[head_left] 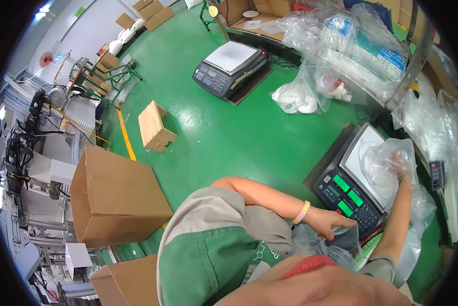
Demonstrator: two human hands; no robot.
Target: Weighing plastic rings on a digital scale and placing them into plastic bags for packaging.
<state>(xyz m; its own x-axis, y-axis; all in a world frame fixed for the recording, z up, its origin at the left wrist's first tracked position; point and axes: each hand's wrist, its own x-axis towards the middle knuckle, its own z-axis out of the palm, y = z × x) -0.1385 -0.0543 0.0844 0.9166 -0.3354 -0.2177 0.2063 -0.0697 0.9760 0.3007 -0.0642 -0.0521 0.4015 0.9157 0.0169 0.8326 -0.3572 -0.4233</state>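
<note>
My left hand, with a yellow band at the wrist, pinches the edge of a clear plastic bag low in front of me. A counting scale with lit green displays stands just beyond it. Another clear plastic bag, holding something whitish, rests on the scale's pale plate. My right hand reaches into or behind this bag's film at the plate's far side. Its fingers are veiled by the plastic, so their grip is unclear.
A second scale sits on the green floor ahead. Nearby lies a bag of white items. A wooden stool and a large open cardboard box stand to the left. A metal-framed table is piled with plastic-wrapped packs.
</note>
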